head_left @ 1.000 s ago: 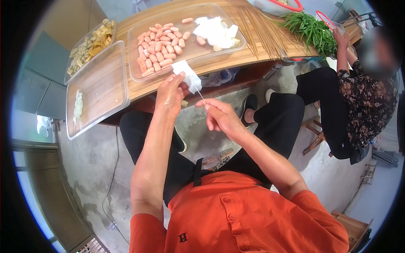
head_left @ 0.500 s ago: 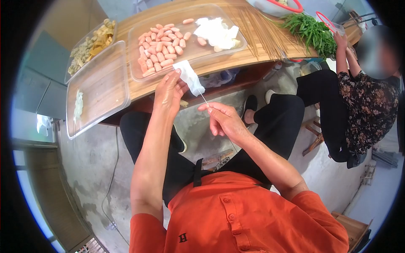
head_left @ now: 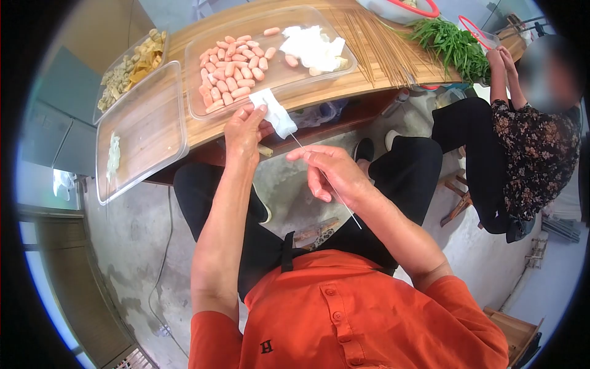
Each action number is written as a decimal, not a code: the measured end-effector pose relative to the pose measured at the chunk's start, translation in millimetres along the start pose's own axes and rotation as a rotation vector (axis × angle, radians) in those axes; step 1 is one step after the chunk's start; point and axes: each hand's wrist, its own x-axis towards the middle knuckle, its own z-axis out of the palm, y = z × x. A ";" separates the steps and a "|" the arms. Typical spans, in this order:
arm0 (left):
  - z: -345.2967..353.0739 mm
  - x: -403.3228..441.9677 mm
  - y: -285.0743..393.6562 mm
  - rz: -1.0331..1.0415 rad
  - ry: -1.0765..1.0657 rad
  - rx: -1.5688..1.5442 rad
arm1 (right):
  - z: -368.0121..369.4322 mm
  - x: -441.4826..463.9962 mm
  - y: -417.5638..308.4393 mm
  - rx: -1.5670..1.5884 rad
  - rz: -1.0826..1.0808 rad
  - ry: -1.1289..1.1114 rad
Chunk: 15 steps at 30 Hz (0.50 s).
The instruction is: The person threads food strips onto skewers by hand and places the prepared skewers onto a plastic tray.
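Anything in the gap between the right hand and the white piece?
Nothing visible blocks it. Only a bare stretch of the skewer spans the gap from the right hand to the white piece. The left hand grips the piece's far end, clear of the gap.

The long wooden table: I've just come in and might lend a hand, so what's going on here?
The seated person's left hand holds a floppy white strip, and the right hand holds the thin skewer that runs from its lower end. On the table, a clear tray holds pink sausages and more white pieces, with loose skewers beside it. A second clear tray holds some white material. A co-worker's hands are near leafy greens.
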 end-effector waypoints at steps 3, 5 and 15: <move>1.9 -3.1 0.3 0.011 0.011 0.028 | 4.2 -4.9 -5.8 0.002 0.001 0.001; 4.2 -7.1 0.7 0.007 0.009 0.016 | 7.4 -9.9 -9.5 -0.009 0.007 0.006; 1.7 -15.7 -13.3 -0.019 0.004 -0.026 | 3.2 -16.3 -8.8 -0.039 0.035 0.002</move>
